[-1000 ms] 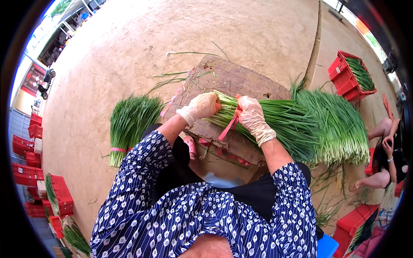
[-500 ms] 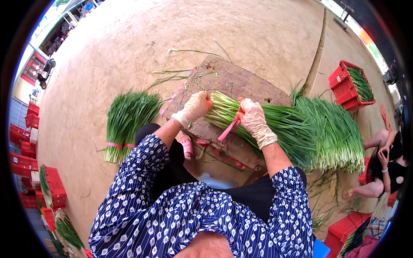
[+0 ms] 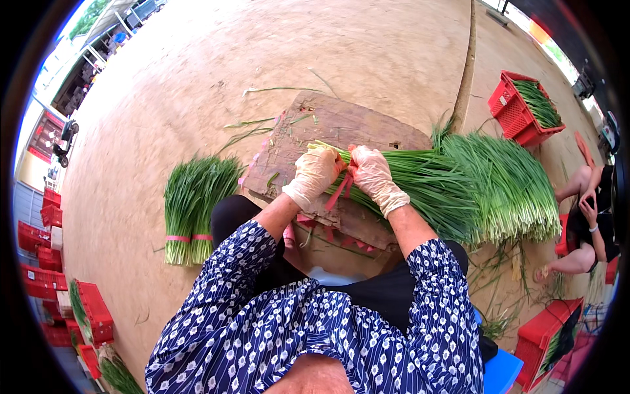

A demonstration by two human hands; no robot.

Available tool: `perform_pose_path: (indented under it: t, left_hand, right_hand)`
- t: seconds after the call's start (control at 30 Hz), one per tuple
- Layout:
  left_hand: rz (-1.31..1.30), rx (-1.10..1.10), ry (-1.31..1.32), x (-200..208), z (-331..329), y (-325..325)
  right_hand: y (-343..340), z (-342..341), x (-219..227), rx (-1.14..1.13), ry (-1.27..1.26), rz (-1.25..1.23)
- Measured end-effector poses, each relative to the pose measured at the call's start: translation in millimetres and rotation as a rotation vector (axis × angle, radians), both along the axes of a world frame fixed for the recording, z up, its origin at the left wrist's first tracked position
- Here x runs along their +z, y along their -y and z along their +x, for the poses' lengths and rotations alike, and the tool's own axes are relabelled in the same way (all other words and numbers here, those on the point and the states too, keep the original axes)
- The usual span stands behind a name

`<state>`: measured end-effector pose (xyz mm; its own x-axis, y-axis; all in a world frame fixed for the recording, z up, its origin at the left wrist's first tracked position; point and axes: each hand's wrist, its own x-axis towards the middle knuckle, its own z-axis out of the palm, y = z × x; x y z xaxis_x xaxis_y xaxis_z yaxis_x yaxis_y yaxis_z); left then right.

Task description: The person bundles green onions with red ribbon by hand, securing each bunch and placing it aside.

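Note:
A bundle of garlic chives (image 3: 420,177) lies across a worn wooden board (image 3: 367,121), pale stem ends to the left. A red ribbon (image 3: 336,196) goes around it near the stems, one loose end hanging toward me. My left hand (image 3: 316,175), in a whitish glove, is closed over the stem end, its fingertips pinching at the ribbon. Right beside it my gloved right hand (image 3: 374,175) is closed on the ribbon on top of the bundle. The fingertips nearly meet and hide the exact grip.
Right of the board spreads a loose pile of chives (image 3: 505,187). Tied chive bundles (image 3: 197,207) lie at left. Red crates (image 3: 522,111) stand at far right, near right (image 3: 545,341) and along the left. A seated person (image 3: 590,217) is at right.
My left hand has moved right, from the stem ends to the ribbon beside my right hand. The right hand stays at the tie. The whole view has shifted slightly.

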<state>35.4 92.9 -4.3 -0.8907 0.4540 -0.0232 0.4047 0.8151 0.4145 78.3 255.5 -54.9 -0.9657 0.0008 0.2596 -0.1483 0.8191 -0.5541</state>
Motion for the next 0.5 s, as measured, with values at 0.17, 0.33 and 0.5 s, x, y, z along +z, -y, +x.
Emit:
perform_pose_path:
  t: [0.17, 0.33, 0.5]
  left_hand:
    - [0.149, 0.000, -0.126, -13.4, -18.1, 11.6]
    - [0.384, 0.251, -0.188, 4.7, -36.8, 67.3]
    - [0.038, 0.078, -0.059, 20.8, 7.4, 58.3]
  right_hand:
    - [-0.8, 0.5, 4.5, 0.013, -0.002, -0.050]
    - [-6.5, -5.2, -5.0, 0.015, -0.117, 0.018]
    - [-7.9, -5.4, -6.5, 0.006, -0.088, -0.003]
